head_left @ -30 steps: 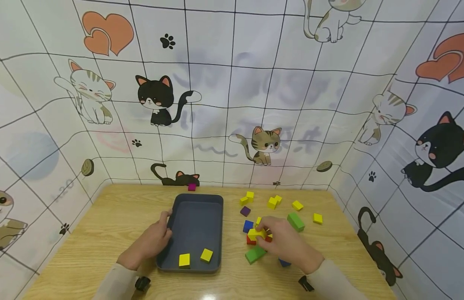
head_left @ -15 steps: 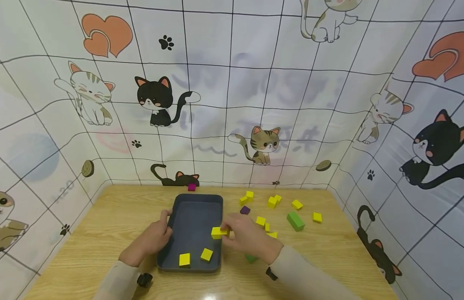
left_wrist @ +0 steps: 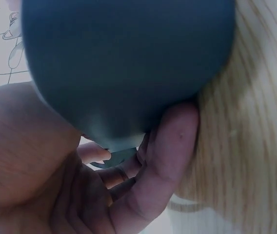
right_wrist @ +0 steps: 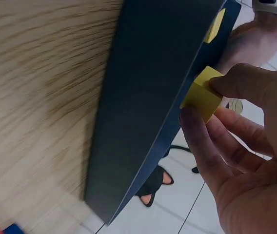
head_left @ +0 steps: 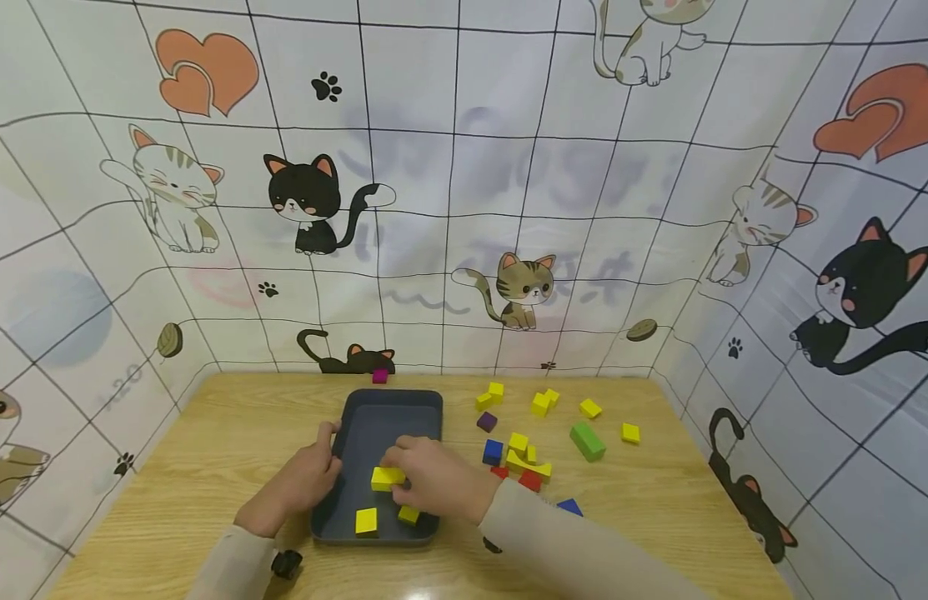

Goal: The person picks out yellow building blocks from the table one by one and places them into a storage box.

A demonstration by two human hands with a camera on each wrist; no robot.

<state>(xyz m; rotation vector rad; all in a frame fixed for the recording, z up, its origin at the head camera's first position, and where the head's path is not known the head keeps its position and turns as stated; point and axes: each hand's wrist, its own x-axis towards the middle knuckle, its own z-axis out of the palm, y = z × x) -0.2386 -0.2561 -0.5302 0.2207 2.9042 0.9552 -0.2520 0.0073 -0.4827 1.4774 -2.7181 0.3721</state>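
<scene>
Over the dark grey tray (head_left: 388, 417), my right hand (head_left: 443, 481) pinches a yellow block (head_left: 386, 478) between thumb and fingers. Seen from the right wrist, that block (right_wrist: 204, 97) shows at the fingertips beside the tray's rim. My left hand (head_left: 302, 479) grips the tray's left side; in the left wrist view, its fingers (left_wrist: 165, 156) curl against the tray wall (left_wrist: 128, 63). Inside the tray, near its front end, lie a yellow block (head_left: 366, 522) and a second yellow block (head_left: 408, 515), the latter partly covered by the right hand.
Right of the tray, a cluster holds a blue block (head_left: 493, 452), a yellow arch-like piece (head_left: 529, 467) and a red block (head_left: 530, 480). Behind it are a purple block (head_left: 487, 422), a green block (head_left: 587, 441) and several yellow blocks (head_left: 540, 404). A magenta block (head_left: 379, 377) sits at the back edge.
My right hand has carried the yellow block left from the cluster, across the tray's right rim and over its inside. The left hand stays at the tray's side.
</scene>
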